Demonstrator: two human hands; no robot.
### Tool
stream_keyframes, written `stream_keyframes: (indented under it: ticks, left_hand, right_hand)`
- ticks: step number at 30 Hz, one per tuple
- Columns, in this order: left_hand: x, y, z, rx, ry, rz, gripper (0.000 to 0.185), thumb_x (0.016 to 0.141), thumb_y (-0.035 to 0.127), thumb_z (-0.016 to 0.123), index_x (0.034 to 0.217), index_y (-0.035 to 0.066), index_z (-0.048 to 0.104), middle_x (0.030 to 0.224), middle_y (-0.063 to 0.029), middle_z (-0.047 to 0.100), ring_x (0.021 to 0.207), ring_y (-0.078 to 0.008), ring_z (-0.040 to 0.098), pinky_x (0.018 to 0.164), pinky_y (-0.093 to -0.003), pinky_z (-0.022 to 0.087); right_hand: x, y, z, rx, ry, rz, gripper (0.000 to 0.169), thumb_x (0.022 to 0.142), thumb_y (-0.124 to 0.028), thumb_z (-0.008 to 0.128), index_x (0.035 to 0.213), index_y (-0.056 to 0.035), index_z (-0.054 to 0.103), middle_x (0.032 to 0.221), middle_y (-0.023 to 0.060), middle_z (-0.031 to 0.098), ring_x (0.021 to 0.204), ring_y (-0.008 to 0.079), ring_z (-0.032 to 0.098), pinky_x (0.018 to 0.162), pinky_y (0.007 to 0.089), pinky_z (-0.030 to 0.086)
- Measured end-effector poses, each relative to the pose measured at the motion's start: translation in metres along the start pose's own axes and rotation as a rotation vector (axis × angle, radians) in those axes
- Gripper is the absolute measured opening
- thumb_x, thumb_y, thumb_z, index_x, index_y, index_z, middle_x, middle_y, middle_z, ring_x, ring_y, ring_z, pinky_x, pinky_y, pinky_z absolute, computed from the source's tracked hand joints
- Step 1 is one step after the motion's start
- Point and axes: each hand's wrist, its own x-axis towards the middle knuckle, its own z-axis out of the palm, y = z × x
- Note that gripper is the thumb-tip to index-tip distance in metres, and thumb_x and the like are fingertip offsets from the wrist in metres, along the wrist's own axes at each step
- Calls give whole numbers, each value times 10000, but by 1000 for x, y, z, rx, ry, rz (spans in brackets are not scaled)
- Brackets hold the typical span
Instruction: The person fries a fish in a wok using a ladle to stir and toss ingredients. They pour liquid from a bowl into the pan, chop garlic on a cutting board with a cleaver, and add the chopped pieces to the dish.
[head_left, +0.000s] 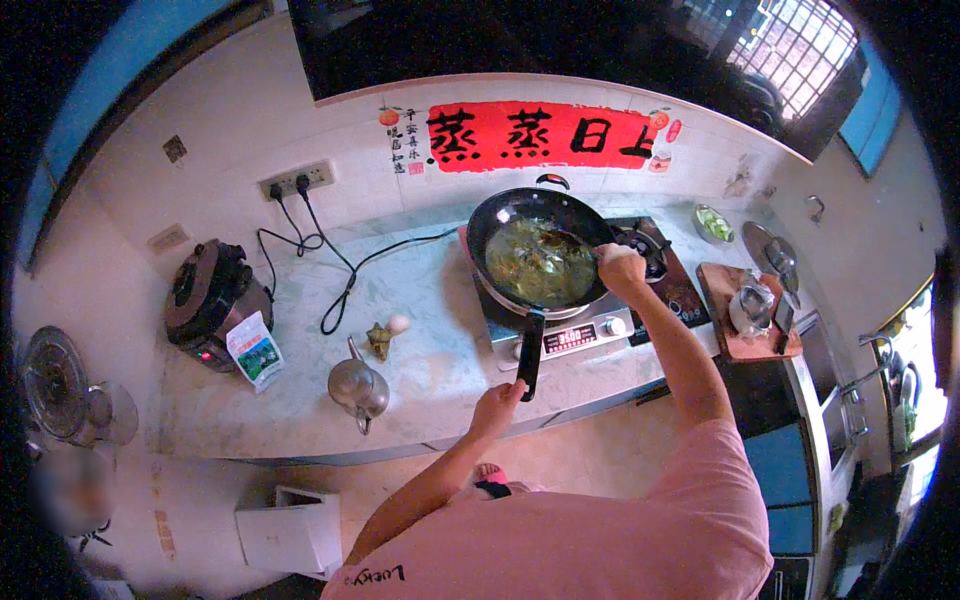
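Observation:
A deep black wok (501, 212) sits on the left plate of a lit-display induction cooktop (559, 343). My left hand (495, 411) grips the end of its black handle (531, 352), which points towards me. Greenish, bubbling food in liquid (536, 262) covers the wok's bottom, with darker bits near the middle. Over the wok's right rim, my right hand (621, 268) is closed around what looks like the handle of a cooking utensil; its working end is hidden or blurred in the food.
Left on the counter stand a metal pot with a spout (358, 386), an egg (397, 324), a rice cooker (210, 304) and a printed pouch (255, 351). A loose black cord (349, 281) runs to the cooktop. Rightwards lie a cutting board (724, 311), a knife (784, 319) and a bowl of greens (712, 223).

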Motion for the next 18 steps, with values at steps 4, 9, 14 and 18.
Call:
stream_keyframes:
  ticks: [4,9,14,18]
  left_hand:
    - [1,-3,0,-7,2,4,522,758,496,394,701,6,563,612,-158,540,611,-286,531,545,-348,387]
    - [-2,5,-1,8,22,18,519,760,494,395,702,9,570,594,-158,535,593,-283,529,537,-350,386]
    - [-2,-3,0,-18,23,3,462,774,449,420,732,17,580,577,-106,537,540,-193,487,522,-304,380]
    - [-4,-5,0,9,44,30,448,771,442,436,728,20,580,542,-80,514,510,-157,456,491,-296,359]
  right_hand:
    - [12,-12,-22,-3,-11,15,191,717,-190,450,840,-162,593,752,136,579,700,294,562,615,391,446]
    - [27,-29,14,-54,-28,8,241,716,-132,438,946,-148,509,721,145,576,668,296,570,576,396,455]
    - [10,-51,37,-74,23,-66,192,705,-103,449,886,-106,512,655,147,567,614,290,575,505,370,459]
    - [0,-56,30,-52,-42,-107,229,710,-111,448,931,-121,507,668,148,563,613,289,573,506,369,457]
